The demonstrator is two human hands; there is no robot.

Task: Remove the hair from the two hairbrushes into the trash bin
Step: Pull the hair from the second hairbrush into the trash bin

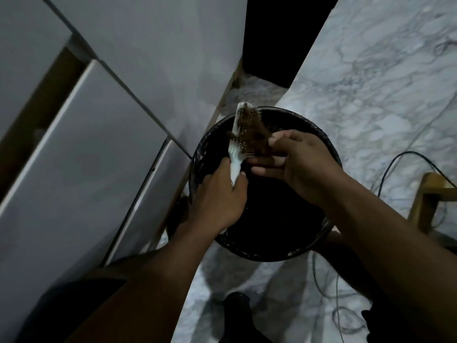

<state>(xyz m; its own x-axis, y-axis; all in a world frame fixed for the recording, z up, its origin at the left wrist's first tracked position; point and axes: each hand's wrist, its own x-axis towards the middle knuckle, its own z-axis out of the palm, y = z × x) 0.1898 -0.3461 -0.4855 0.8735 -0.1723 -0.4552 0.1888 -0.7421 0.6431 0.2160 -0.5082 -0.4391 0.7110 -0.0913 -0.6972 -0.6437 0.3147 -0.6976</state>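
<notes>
A white hairbrush point(238, 137) with pale bristles is held over a round black trash bin point(319, 144) lined with a dark bag. My left hand point(220, 196) grips the brush's handle from below. A brown clump of hair point(257, 134) clings to the bristles. My right hand point(294, 159) pinches the lower edge of that clump with its fingertips, right beside the brush head. The second hairbrush is not in view. The inside of the bin is dark and its contents cannot be made out.
White cabinet doors point(86, 144) stand close on the left, touching the bin's side. The floor is grey-veined marble point(371, 82). Black cables point(395, 167) trail on the floor to the right, near a wooden furniture leg point(427, 201). A dark shoe point(237, 305) shows below.
</notes>
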